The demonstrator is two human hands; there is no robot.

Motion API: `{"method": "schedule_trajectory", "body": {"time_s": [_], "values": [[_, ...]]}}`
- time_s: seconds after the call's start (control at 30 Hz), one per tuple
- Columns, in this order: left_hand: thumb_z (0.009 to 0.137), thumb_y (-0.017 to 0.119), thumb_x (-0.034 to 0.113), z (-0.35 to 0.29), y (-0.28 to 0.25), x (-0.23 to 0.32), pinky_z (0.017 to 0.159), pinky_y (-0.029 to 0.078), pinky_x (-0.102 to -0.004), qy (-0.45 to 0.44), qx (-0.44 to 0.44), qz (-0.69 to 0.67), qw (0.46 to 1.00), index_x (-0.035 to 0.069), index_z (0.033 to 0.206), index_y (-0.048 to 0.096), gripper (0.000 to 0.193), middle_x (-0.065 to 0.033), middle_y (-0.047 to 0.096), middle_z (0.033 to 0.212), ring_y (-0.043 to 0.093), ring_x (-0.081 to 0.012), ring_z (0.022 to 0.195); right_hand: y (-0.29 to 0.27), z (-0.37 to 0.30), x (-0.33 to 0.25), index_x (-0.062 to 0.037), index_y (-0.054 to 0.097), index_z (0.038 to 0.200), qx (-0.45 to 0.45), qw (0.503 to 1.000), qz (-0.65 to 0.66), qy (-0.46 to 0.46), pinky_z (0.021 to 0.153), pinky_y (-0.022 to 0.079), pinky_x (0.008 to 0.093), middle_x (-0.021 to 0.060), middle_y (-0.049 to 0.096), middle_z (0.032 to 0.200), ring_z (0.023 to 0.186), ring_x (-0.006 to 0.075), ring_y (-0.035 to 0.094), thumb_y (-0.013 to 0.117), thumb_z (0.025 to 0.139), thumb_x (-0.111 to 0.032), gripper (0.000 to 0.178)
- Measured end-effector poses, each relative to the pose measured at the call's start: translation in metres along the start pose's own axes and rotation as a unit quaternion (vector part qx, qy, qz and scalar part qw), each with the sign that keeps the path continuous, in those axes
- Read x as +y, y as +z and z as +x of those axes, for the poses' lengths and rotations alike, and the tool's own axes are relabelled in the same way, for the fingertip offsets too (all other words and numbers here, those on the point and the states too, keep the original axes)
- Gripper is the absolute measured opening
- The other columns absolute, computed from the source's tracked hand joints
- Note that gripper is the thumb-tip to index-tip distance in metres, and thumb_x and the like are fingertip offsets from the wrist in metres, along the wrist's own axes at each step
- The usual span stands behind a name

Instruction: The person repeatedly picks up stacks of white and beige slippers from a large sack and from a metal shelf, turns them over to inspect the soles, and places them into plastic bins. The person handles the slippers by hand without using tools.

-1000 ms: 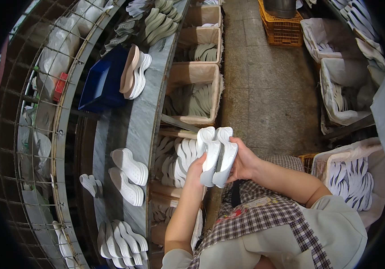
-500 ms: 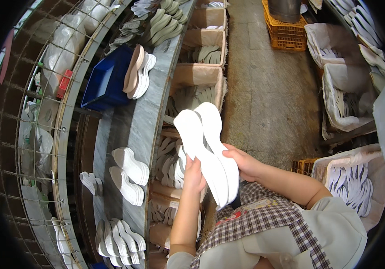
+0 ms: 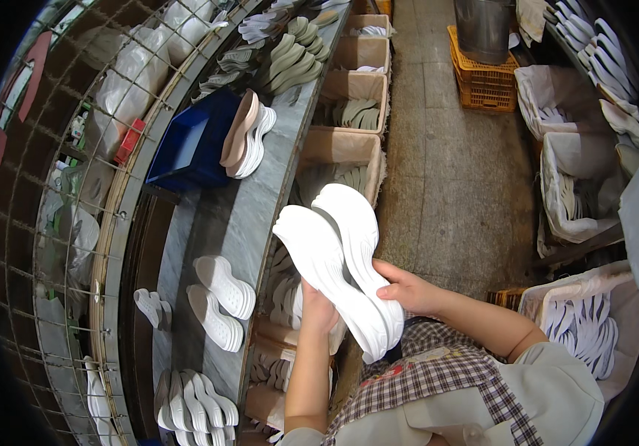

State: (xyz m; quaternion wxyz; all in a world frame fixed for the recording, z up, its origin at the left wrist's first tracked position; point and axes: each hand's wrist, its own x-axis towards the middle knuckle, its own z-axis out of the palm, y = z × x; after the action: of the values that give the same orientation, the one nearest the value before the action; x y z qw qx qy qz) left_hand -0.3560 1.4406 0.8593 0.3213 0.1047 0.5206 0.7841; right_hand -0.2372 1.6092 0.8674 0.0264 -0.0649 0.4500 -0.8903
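Note:
Two white shoe soles (image 3: 334, 271) are held side by side in front of my body, their side walls showing. My left hand (image 3: 318, 308) grips the left sole from beneath, most of its fingers hidden behind it. Around the edge of the right sole closes my right hand (image 3: 407, 288), its thumb lying against the side. To the left, on the grey marble-like bench (image 3: 256, 201), rests a pair of perforated white soles (image 3: 226, 286). Nearer to me on that bench stands a row of white soles (image 3: 194, 401).
A blue crate (image 3: 189, 141) sits on the bench beside stacked pink-beige and white soles (image 3: 249, 137). Lined bins (image 3: 368, 82) with soles run along the bench. Across the aisle are more lined bins (image 3: 579, 186) and yellow crates (image 3: 483, 82). Wire mesh (image 3: 44, 245) stands at far left.
Both soles have tipped over in my hands, so their ridged side walls show more. They sit slightly lower in the picture, and the whole view has shifted a little.

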Motion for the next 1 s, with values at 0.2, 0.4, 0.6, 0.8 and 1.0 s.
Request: {"method": "schedule_trajectory", "body": {"time_s": [0.2,0.4,0.6,0.8,1.0], "values": [[0.089,0.049,-0.009,-0.002,0.001,0.003,0.098,0.043,-0.0352,0.038,-0.008,0.008,0.999,0.01,0.14,0.027,0.059,-0.0084,0.042,0.135,0.046,-0.0209,0.12,-0.006,0.002,-0.001,0.0059,0.027,0.14,-0.004,0.983,-0.178,-0.044,0.112,0.015,0.0397,0.0186,0.027,0.146,0.137,0.0291,0.021,0.052,0.088,-0.018,0.063],[0.091,0.052,0.004,-0.005,0.002,0.004,0.095,0.047,-0.038,0.071,0.023,0.028,0.997,0.002,0.136,0.034,0.049,-0.0132,0.047,0.132,0.051,-0.0246,0.116,-0.011,0.005,0.002,0.0019,0.038,0.136,-0.012,0.966,-0.247,-0.073,0.112,0.016,0.0418,0.0179,0.031,0.141,0.135,0.0303,0.021,0.055,0.087,-0.022,0.057],[0.095,0.051,0.026,-0.018,0.022,0.026,0.086,0.051,-0.0346,-0.067,0.014,-0.114,0.991,0.002,0.13,0.045,0.043,-0.0116,0.056,0.12,0.059,-0.0225,0.104,-0.03,0.023,-0.021,-0.003,0.047,0.133,-0.047,0.907,-0.382,-0.172,0.111,0.024,0.0399,0.0135,0.029,0.147,0.137,0.0277,0.023,0.048,0.082,-0.002,0.051],[0.095,0.05,0.021,-0.017,0.034,0.025,0.077,0.055,-0.0319,-0.01,0.082,-0.066,0.994,-0.001,0.12,0.051,0.033,-0.012,0.061,0.104,0.063,-0.0213,0.093,-0.02,0.012,-0.008,-0.0062,0.044,0.134,-0.049,0.969,-0.234,-0.069,0.11,0.023,0.0416,0.0153,0.026,0.148,0.137,0.0297,0.025,0.062,0.087,-0.02,0.052],[0.093,0.053,0.026,-0.016,0.016,0.003,0.071,0.055,-0.0326,-0.048,0.133,-0.15,0.978,0.004,0.124,0.048,0.039,-0.0099,0.059,0.105,0.062,-0.0213,0.089,0.008,0.005,0.003,-0.0079,0.031,0.14,0.044,0.988,-0.132,-0.063,0.107,0.028,0.0403,0.0163,0.029,0.142,0.131,0.0283,0.032,0.074,0.074,-0.03,0.082]]}}
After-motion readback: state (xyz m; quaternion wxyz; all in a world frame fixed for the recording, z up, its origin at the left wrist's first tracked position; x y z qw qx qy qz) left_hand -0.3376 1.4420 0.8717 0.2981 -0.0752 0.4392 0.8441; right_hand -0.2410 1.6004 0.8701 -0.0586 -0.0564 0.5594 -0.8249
